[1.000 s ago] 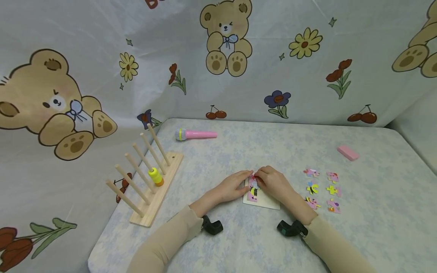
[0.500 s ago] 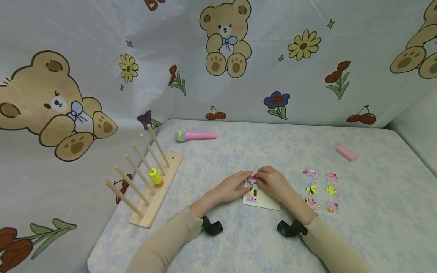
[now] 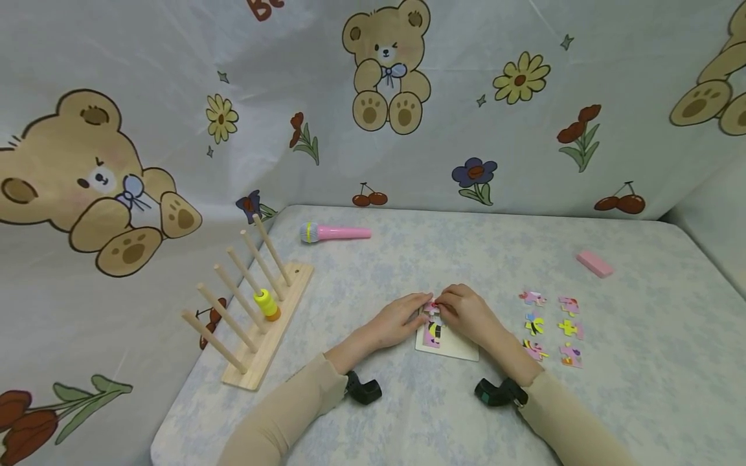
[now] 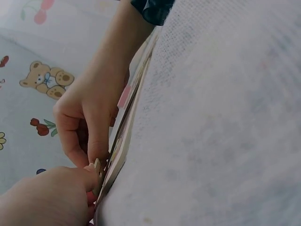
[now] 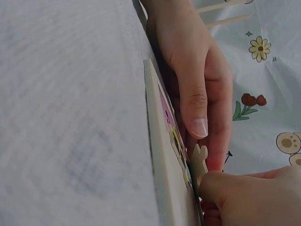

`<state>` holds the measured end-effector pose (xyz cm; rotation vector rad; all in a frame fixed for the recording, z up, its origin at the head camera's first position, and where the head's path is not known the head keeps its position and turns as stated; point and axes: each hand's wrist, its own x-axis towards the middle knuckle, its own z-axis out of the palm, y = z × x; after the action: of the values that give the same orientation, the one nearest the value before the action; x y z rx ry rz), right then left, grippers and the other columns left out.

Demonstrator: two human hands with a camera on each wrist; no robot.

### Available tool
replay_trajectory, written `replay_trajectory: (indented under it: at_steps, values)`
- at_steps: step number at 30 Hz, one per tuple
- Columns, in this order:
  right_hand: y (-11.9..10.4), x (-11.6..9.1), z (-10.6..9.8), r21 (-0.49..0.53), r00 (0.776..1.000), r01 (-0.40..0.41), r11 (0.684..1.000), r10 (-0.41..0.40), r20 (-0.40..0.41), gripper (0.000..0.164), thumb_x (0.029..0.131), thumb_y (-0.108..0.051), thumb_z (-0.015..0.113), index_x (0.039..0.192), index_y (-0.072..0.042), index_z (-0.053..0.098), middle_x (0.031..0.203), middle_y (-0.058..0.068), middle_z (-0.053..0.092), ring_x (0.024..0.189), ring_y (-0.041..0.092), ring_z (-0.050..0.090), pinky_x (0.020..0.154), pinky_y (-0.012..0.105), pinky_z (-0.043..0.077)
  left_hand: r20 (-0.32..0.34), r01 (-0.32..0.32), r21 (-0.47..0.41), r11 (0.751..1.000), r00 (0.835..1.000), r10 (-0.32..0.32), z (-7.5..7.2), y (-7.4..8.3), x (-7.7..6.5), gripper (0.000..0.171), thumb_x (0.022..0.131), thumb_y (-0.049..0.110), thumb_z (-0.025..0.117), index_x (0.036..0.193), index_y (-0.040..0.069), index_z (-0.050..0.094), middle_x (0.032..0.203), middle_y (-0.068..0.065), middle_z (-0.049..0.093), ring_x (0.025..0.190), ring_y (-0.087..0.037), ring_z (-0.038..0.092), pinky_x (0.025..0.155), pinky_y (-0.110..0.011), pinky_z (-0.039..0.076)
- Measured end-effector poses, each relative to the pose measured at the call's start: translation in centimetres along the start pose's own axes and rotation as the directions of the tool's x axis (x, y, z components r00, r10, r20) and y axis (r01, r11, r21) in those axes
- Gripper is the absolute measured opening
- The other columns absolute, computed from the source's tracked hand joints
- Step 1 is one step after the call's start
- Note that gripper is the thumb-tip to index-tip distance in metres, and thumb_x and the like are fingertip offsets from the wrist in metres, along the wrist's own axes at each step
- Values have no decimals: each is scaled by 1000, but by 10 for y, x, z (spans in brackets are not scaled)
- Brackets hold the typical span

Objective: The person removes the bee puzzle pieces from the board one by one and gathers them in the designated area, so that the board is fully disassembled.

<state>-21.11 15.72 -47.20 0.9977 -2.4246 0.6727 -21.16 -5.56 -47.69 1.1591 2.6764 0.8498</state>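
A pale jigsaw board (image 3: pixel 463 348) lies on the table, with pink and yellow-black pieces (image 3: pixel 432 333) along its left side. At the board's upper part, my right hand (image 3: pixel 471 316) pinches a jigsaw piece between thumb and fingers. In the right wrist view that jigsaw piece (image 5: pixel 199 157) stands tilted, its knobbed edge raised above the board. My left hand (image 3: pixel 397 321) rests at the board's left edge with fairly straight fingers, its thumb close to the piece. The pinched piece's picture is mostly hidden by fingers.
Several loose jigsaw pieces (image 3: pixel 533 324) lie in two columns right of the board. Farther back is a pink block (image 3: pixel 594 265). A pink toy microphone (image 3: pixel 344 232) lies at the rear left. A wooden peg stand (image 3: pixel 291 301) with yellow and orange rings (image 3: pixel 267 304) stands left.
The pinched piece has turned slightly at the board's upper left, so a blue patch seen earlier there no longer shows as clearly. Both hands stay almost in place.
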Motion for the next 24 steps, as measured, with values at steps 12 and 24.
replay_trajectory:
  at_steps: [12,24]
  values:
    - [3,-4,4,62,998,-65,996,65,1,9,81,-2,70,90,0,72,88,9,63,82,22,57,65,35,53,-33,11,25,1000,999,-10,4,0,3,50,102,30,41,147,7,34,143,-8,43,131,-16,38,106,-29,31]
    - [4,-2,4,154,994,-107,982,111,-12,6,82,0,68,87,-2,71,87,7,63,80,21,56,64,36,50,-49,-1,37,999,999,3,3,-2,4,50,102,29,41,146,6,36,142,-8,44,130,-17,39,106,-30,32]
